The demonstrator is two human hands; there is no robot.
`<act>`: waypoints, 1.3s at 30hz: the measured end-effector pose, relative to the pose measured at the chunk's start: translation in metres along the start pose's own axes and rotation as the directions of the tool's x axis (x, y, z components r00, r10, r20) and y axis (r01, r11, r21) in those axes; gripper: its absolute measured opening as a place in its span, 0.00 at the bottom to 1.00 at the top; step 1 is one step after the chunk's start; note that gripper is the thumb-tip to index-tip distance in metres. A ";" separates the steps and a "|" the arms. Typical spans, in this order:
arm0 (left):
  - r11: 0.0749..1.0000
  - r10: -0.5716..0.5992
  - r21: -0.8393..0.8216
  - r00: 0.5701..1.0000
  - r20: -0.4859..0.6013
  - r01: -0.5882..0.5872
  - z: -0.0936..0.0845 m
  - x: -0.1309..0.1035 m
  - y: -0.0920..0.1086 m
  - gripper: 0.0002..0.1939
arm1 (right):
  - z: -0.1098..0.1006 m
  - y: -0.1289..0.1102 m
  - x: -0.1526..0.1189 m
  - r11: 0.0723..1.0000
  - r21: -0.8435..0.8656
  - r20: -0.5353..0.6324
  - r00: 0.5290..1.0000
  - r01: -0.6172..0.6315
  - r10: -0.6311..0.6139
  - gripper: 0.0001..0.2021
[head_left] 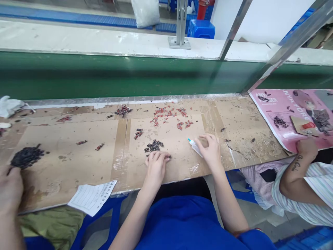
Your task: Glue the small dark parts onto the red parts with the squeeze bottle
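My left hand is closed near the front of the cardboard, and a small dark part shows at its fingertips. Just beyond those fingers lies a pile of small black parts. My right hand is closed with thumb and fingers on a small white bottle with a teal nozzle tip, tilted toward the left. Farther back, small red-and-black pieces are scattered. A little cluster of dark red-and-black pieces sits left of the black pile.
Cardboard covers the bench before a green belt. On the left are a co-worker's hand, a black heap and a paper sheet. To the right, another person's hand rests by a pink poster. Metal posts rise behind.
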State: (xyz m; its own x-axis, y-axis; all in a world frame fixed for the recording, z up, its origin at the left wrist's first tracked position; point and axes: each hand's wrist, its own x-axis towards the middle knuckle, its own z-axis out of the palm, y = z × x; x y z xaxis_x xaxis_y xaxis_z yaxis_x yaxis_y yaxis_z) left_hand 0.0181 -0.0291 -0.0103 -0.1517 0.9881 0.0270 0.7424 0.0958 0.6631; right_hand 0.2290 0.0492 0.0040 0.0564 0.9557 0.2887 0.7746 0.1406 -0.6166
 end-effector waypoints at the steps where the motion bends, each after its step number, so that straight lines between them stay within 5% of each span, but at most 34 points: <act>1: 1.000 -0.008 -0.001 1.000 0.014 0.008 -0.002 0.000 0.001 0.08 | 0.003 -0.001 0.009 0.999 -0.023 0.007 0.999 0.042 -0.042 0.11; 10: 0.995 0.059 -0.078 0.996 -0.063 -0.064 -0.003 -0.004 -0.004 0.07 | 0.052 -0.010 0.087 0.947 -0.098 0.384 0.889 0.307 -0.249 0.08; 15: 0.967 0.078 -0.228 0.986 -0.145 -0.110 -0.007 -0.002 -0.007 0.08 | 0.051 -0.016 0.092 0.907 -0.142 0.462 0.837 0.397 -0.294 0.07; 18: 0.929 0.049 -0.355 0.986 -0.160 -0.104 -0.010 0.000 -0.003 0.08 | 0.039 -0.028 0.084 0.909 -0.137 0.435 0.848 0.393 -0.301 0.07; 21: 0.899 -0.020 -0.434 0.985 -0.170 -0.057 -0.011 0.002 0.004 0.08 | 0.024 -0.043 0.066 0.957 0.008 0.337 0.900 0.290 -0.275 0.07; 24: 0.881 -0.075 -0.473 0.980 -0.187 -0.023 -0.011 0.005 0.012 0.09 | 0.011 -0.059 0.035 0.953 0.301 0.280 0.952 0.037 -0.126 0.05; 29: 0.903 -0.069 -0.428 0.971 -0.229 -0.037 -0.014 0.008 0.021 0.08 | 0.005 -0.079 -0.009 0.765 0.584 0.393 0.919 -0.272 0.026 0.11; 33: 0.914 -0.027 -0.398 0.970 -0.243 -0.074 -0.016 0.007 0.024 0.07 | 0.007 -0.083 -0.018 0.673 0.643 0.467 0.884 -0.366 0.034 0.14; 39: 0.894 -0.036 -0.441 0.972 -0.234 -0.074 -0.014 0.003 0.025 0.06 | 0.009 -0.079 -0.022 0.693 0.628 0.445 0.894 -0.354 0.054 0.12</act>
State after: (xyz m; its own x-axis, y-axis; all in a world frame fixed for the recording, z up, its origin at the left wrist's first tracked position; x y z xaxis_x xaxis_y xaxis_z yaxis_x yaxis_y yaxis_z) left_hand 0.0268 -0.0250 0.0171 -0.3266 0.9283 0.1778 0.3871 -0.0402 0.9212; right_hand 0.1614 0.0194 0.0400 -0.1883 0.9769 -0.1007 0.1211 -0.0786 -0.9895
